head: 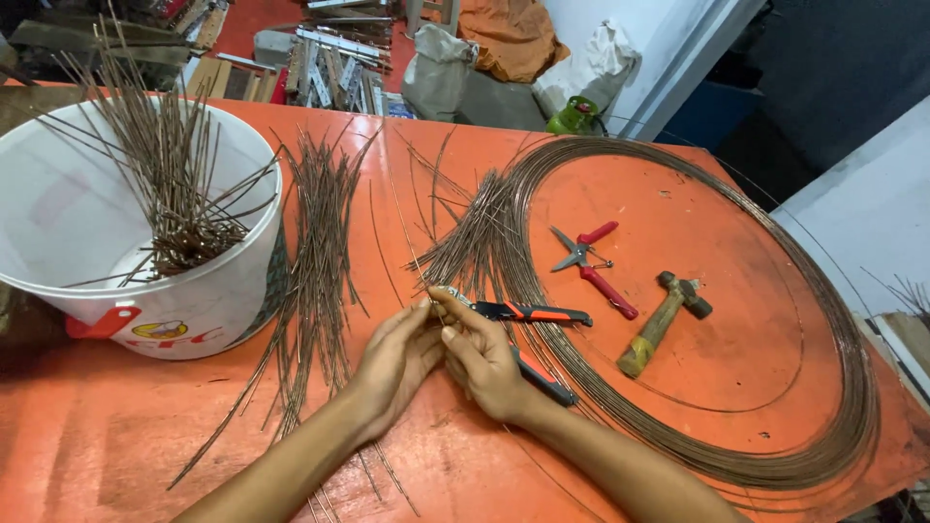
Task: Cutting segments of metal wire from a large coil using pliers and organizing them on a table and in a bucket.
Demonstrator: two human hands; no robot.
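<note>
Both hands are pinching a thin wire piece above the orange table; the wire is hard to make out. The left hand is gripping narrowly. The right hand is also holding pliers, partly hidden. The white bucket is containing cut wire rods.

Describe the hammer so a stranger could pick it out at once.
Start at the big coil of thin brown wire on the orange table. Inside its ring, right of the red-handled snips, lies the hammer. It alone has a worn yellowish wooden handle and a dark metal head.
</note>
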